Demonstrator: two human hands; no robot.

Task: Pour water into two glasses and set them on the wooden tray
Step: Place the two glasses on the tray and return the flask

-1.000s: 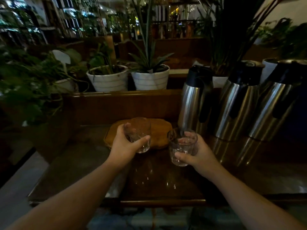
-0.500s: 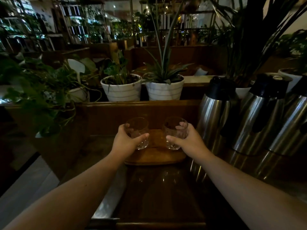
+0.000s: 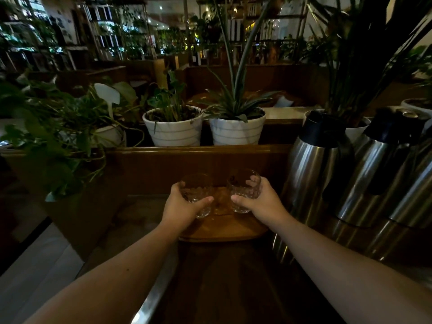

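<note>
Gripping one glass [image 3: 196, 195] each, both hands over tray [image 3: 222, 231].

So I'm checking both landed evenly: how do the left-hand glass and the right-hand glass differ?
The left glass sits nearer the camera, its base lower in view than the right glass. The left hand hides more of its glass; the right hand leaves more showing. Both are clear, upright, gripped, over the wooden tray; water level unclear.

I stand in a dim room. Two white striped plant pots [image 3: 173, 129] sit on a ledge behind the dark wooden counter [image 3: 224, 277]. Far off, lit shelving [image 3: 58, 38] glows left; pale floor [image 3: 30, 265] lies near left.
</note>
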